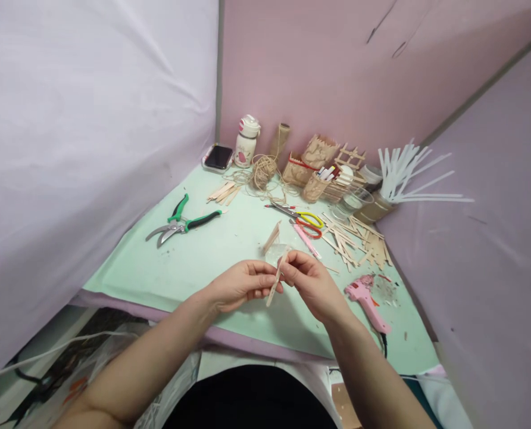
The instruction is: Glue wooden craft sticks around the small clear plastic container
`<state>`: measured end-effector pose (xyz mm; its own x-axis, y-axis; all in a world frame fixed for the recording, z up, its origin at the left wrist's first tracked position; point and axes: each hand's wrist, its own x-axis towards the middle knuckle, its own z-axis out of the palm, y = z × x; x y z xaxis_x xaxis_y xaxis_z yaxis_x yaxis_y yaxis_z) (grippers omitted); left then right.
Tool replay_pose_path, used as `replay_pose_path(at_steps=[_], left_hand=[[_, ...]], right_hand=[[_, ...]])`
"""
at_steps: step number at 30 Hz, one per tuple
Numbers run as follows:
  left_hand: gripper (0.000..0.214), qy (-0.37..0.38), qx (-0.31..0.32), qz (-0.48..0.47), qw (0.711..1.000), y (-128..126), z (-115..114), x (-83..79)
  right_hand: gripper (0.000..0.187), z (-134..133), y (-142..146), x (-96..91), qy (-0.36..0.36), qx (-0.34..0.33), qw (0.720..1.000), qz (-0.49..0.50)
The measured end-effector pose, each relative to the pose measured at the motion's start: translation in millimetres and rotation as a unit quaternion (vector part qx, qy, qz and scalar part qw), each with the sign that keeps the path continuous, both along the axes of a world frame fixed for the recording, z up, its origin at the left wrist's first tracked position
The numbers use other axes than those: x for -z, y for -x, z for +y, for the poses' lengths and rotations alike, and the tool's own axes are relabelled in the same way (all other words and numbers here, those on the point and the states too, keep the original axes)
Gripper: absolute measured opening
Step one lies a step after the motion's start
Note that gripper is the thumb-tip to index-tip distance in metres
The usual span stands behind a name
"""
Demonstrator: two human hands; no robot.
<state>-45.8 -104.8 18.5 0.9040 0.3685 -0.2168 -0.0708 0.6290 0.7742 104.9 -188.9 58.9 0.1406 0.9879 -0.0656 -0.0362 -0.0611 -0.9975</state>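
Note:
Over the front of the table, my left hand (251,283) and my right hand (308,279) pinch a pale wooden craft stick (273,291) between them. The stick is tilted, its lower end pointing toward me. My left fingers grip its lower middle, and my right thumb and fingers close on the upper part. Just beyond my hands, a small piece made of wooden sticks (272,237) stands by a clear round object (276,252), partly hidden by my fingers. Right of it lie a pink cutter (307,239) and scissors (309,220) with yellow and red handles.
Green pruning shears (184,224) lie spread at left. A pink glue gun (367,301) rests at right near loose craft sticks (341,238). Behind are a phone (218,157), bottle (246,143), twine ball (264,171), stick-built boxes (299,170) and white glue sticks (403,173).

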Motion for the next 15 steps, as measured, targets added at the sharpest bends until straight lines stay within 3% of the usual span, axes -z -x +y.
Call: replay_pose_path(at_steps=[2,4,6,8,11,15], left_hand=[[0.024,0.014,-0.004,0.006,1.0,1,1,1.3],[0.025,0.026,-0.026,0.007,0.999,4,2,0.7],[0.028,0.046,-0.069,-0.004,0.997,8,5,-1.0],[0.029,0.073,-0.12,-0.022,0.99,12,9,-2.6],[0.026,0.116,-0.181,-0.039,0.976,17,15,-3.6],[0.024,0.128,-0.205,-0.049,0.969,19,19,-2.7]], right_hand=[[0.022,-1,0,-1.7,-0.003,0.0,0.998,-0.069],[0.021,-2,-2,-3.0,-0.048,0.057,0.978,-0.194],[0.022,-2,-7,-2.4,-0.108,0.146,0.92,-0.348],[0.028,0,-13,0.6,-0.125,0.189,0.851,-0.473],[0.039,6,-19,7.6,-0.078,0.164,0.796,-0.577],[0.026,11,-19,12.5,-0.036,0.134,0.766,-0.628]])
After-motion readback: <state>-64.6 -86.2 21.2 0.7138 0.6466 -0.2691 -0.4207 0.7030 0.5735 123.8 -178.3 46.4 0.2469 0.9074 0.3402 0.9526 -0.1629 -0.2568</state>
